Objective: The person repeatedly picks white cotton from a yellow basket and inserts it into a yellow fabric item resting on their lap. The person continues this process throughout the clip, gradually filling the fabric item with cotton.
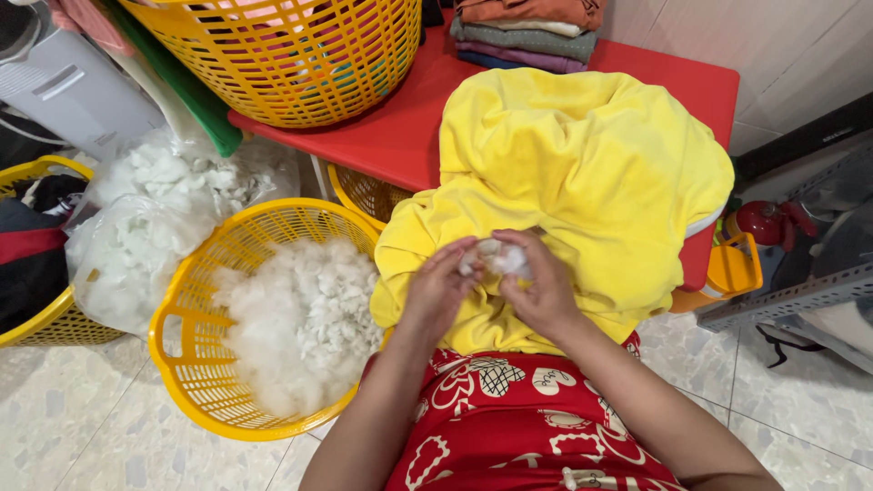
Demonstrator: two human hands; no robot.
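Note:
A large yellow fabric cover (582, 173) lies over the red table (400, 136) and hangs down toward my lap. Both hands meet at its lower edge. My left hand (438, 286) and my right hand (538, 282) pinch a small tuft of white stuffing (496, 258) between them, against the yellow fabric. Just left of my knees stands a yellow plastic basket (195, 364) filled with loose white stuffing (300, 318).
A clear plastic bag of white stuffing (145, 218) sits left of that basket. A bigger yellow basket (291, 55) with clothes stands on the table, beside a stack of folded clothes (527, 32). Another yellow basket (36, 264) holds dark clothes at far left. Metal shelving (800, 291) is at right.

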